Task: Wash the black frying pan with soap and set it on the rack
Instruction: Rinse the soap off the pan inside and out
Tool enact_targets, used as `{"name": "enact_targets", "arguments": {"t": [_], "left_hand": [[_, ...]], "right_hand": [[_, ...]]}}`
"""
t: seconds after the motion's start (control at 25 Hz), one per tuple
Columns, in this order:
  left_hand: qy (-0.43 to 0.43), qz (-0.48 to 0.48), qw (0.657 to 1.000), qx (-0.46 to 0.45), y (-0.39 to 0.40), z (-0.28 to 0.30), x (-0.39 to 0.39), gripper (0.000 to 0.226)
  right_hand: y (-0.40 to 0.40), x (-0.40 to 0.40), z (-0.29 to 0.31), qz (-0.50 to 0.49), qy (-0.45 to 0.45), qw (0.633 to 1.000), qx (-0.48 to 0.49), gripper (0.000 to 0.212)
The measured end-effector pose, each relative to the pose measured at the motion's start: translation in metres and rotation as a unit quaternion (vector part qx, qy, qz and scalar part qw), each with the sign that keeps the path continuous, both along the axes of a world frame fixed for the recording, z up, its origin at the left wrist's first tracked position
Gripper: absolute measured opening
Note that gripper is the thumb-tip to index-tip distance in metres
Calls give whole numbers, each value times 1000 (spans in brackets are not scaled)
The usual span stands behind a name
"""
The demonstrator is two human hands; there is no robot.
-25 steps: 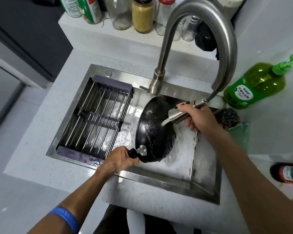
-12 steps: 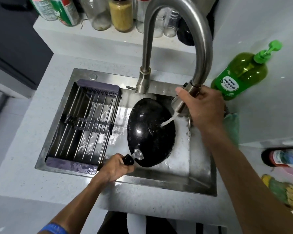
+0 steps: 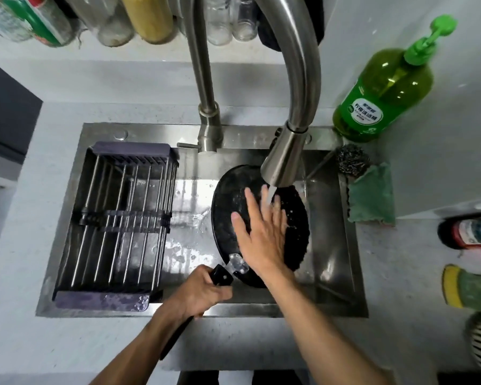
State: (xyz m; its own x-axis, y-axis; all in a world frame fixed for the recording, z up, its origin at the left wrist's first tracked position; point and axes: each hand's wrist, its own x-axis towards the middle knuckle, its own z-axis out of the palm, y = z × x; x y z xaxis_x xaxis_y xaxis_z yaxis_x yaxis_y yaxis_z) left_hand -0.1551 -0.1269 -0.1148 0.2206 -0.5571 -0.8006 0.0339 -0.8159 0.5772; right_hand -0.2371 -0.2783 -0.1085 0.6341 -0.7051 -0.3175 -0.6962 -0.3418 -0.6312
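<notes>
**Under the spout, pan getting a hand rinse**

At the centre of the frame, the pan (image 3: 228, 215) is sitting tilted inside the sink (image 3: 342, 276), its inner face turned up toward the camera. Water is running from the faucet (image 3: 285, 159) head onto the pan's upper part and over the fingertips there. The right hand (image 3: 261, 232) is lying flat on the pan's inner surface, fingers straight and slightly spread, holding nothing. The left hand (image 3: 203, 291), at lower centre, is curling tightly round the pan's black handle (image 3: 221, 276), which is reaching down over the sink's front edge.

The rack (image 3: 117, 226) is resting across the left half of the sink, just beside the pan but apart from it, with nothing on its bars. At the upper right, a green soap bottle (image 3: 383, 90) is standing on the counter (image 3: 428, 273). Below it, at the sink's right back corner, a steel scourer (image 3: 350, 161) is sitting next to a green cloth (image 3: 372, 193). Jars (image 3: 150, 18) are lining the ledge along the top edge.
</notes>
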Motion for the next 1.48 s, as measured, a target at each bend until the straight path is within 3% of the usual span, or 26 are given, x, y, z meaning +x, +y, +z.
{"name": "enact_targets", "arguments": {"t": [0.04, 0.16, 0.24, 0.32, 0.4, 0.48, 0.52, 0.6, 0.68, 0.8, 0.84, 0.96, 1.08, 1.2, 1.24, 1.36, 1.48], "left_hand": [[5, 7, 1000, 3, -1, 5, -3, 34], [16, 21, 999, 19, 2, 9, -14, 31], [42, 28, 999, 14, 4, 17, -20, 21], [44, 36, 998, 21, 7, 20, -22, 27], [27, 42, 998, 28, 11, 18, -20, 32], [19, 40, 999, 32, 13, 16, -16, 26], [14, 32, 999, 27, 11, 16, -16, 25], [4, 26, 1000, 13, 10, 15, -20, 33], [-1, 23, 1000, 5, 8, 13, -21, 35], [2, 15, 1000, 0, 8, 12, -22, 31], [11, 15, 1000, -2, 9, 12, -23, 31], [35, 40, 998, -17, 8, 11, -27, 32], [30, 65, 997, -19, 3, 6, -27, 29], [55, 88, 994, -21, -1, 7, -29, 25], [61, 101, 993, -17, -1, 7, -30, 26], [59, 125, 990, -11, -5, 9, -28, 23], [65, 128, 989, -23, -11, 16, -25, 23]], "right_hand": [[-19, 13, 0, 7, -3, 1000, -15, 61], [-59, 26, -9, -92, 51, 994, 4, 48], [-45, 32, -17, 8, 91, 994, -62, 56], [-46, 39, -25, 70, 37, 997, -4, 56], [-81, 42, -31, -39, -3, 993, 115, 48], [-92, 52, -30, -154, 44, 974, 159, 56], [-85, 59, -27, -136, 71, 981, 121, 62], [-42, 72, -13, 77, 86, 993, -15, 55], [-21, 64, -2, 173, 22, 983, -63, 46], [-41, 54, -6, 56, 131, 988, -54, 54], [-35, 50, -5, 59, 136, 986, -77, 58], [-15, 25, -12, 153, 24, 976, -154, 59], [-11, 10, -16, -12, 67, 992, -102, 68], [12, 2, -16, 93, 29, 980, -176, 64], [5, -6, -18, 105, 22, 981, -160, 65], [-15, -11, -23, -87, 79, 989, -86, 87], [0, -11, -20, 18, 26, 991, -134, 77]]}}
